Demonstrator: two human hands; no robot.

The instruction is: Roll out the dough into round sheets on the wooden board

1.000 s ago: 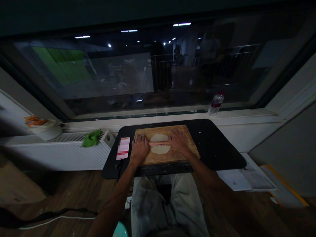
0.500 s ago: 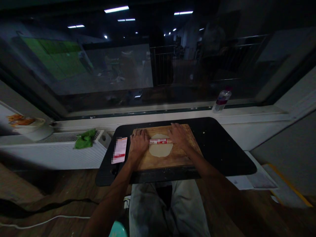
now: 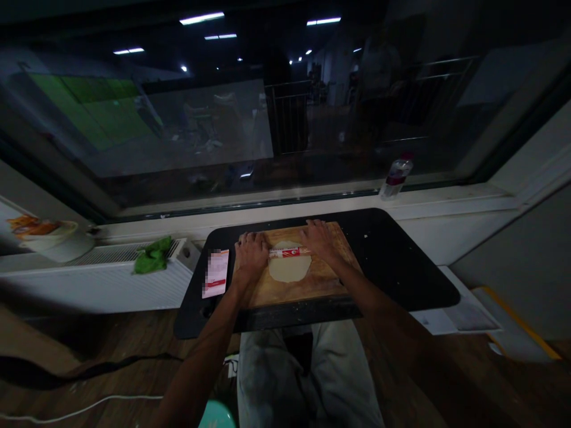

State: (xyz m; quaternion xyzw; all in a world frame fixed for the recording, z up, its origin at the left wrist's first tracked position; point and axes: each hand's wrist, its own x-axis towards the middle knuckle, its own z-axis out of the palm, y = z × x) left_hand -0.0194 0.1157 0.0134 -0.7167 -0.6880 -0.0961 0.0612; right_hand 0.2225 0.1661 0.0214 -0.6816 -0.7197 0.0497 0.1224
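A flat round of pale dough (image 3: 289, 270) lies on a wooden board (image 3: 307, 288) that sits on a black table (image 3: 392, 261). Across the dough's far part lies a red and white rolling pin (image 3: 289, 252). My left hand (image 3: 250, 255) rests palm down on the pin's left end, fingers stretched out. My right hand (image 3: 322, 240) lies flat on its right end, fingers also stretched forward.
A red and white packet (image 3: 216, 273) lies on the table left of the board. A green cloth (image 3: 154, 255) sits on the white radiator, a bowl (image 3: 49, 238) farther left. A plastic bottle (image 3: 395, 176) stands on the window sill. Cables run over the wooden floor.
Both hands have pushed the rolling pin away from me, from the middle of the dough toward its far edge. The camera view has shifted slightly.
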